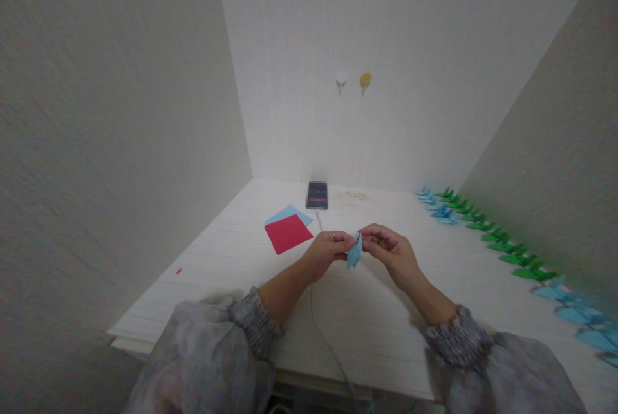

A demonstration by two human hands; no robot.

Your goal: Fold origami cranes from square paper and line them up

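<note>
Blue paper, folded into a small pointed piece (354,253), hangs a little above the white table (217,272), just below the middle of the frame. Both hands grasp it at its upper end. The left hand (328,252) comes from the lower left, its fingers curled and the fingertips pinching the left side of the piece. The right hand (391,252) comes from the lower right and pinches the right side with thumb and first fingers. The two hands almost touch each other over the paper. Both forearms are bare up to grey gathered sleeves (255,324) at the bottom of the frame.

On the table, left of the hands and a little further back, lies a red square sheet (288,234), partly covering a light blue sheet (288,212). Behind them, near the wall, lies a dark phone (317,195); its screen is blurred and I cannot read it. A thin cable (323,330) runs from the phone toward the bottom edge and passes under the left hand, so part of it is hidden.

Along the right side a row of folded paper figures stretches from the middle right to the lower right corner: green ones (502,248) in the middle, blue ones (579,317) at both ends, and the last ones are cut off by the frame. How the held piece is folded is too small to tell.
</note>
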